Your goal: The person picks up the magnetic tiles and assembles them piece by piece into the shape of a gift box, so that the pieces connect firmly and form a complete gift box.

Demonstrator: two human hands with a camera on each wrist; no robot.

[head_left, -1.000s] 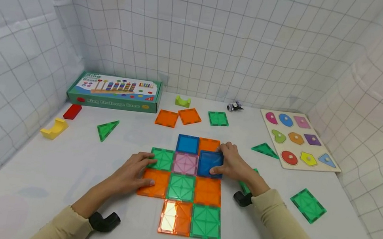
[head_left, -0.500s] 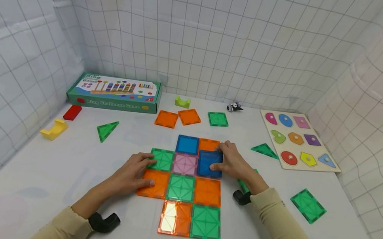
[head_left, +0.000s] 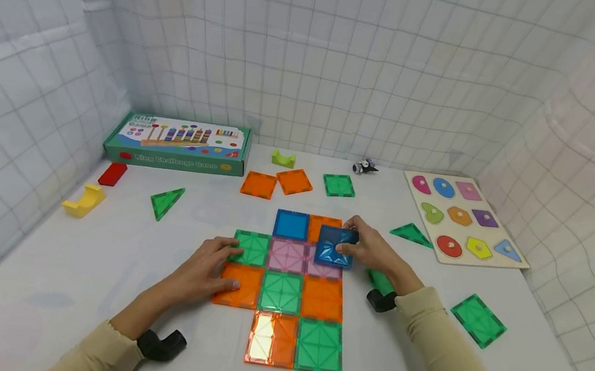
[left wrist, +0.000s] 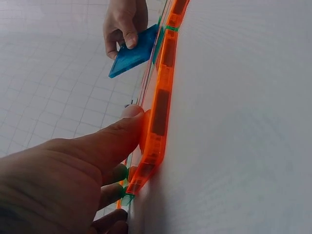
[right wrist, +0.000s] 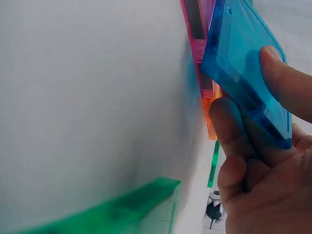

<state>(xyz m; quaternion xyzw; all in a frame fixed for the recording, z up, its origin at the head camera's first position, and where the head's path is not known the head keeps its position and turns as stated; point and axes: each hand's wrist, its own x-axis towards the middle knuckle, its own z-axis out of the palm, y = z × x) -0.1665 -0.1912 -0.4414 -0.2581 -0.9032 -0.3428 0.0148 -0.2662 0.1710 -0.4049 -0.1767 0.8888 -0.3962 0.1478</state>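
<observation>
One blue tile (head_left: 331,250), pinched between right fingers (right wrist: 226,126) and thumb (right wrist: 280,75), left fingers (head_left: 222,253) spread over tiles (head_left: 255,246)

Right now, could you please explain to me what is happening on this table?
A person's right hand holds a blue tile tilted over a pink tile at the right side of a flat layout of coloured tiles. The left hand touches a green tile and an orange tile on the left side.

Green box (head_left: 177,145), one. Front side lettered "Ring Challenge Game" in pale type; top lettered "Ring" and "Game", the small line between too blurred to read.
</observation>
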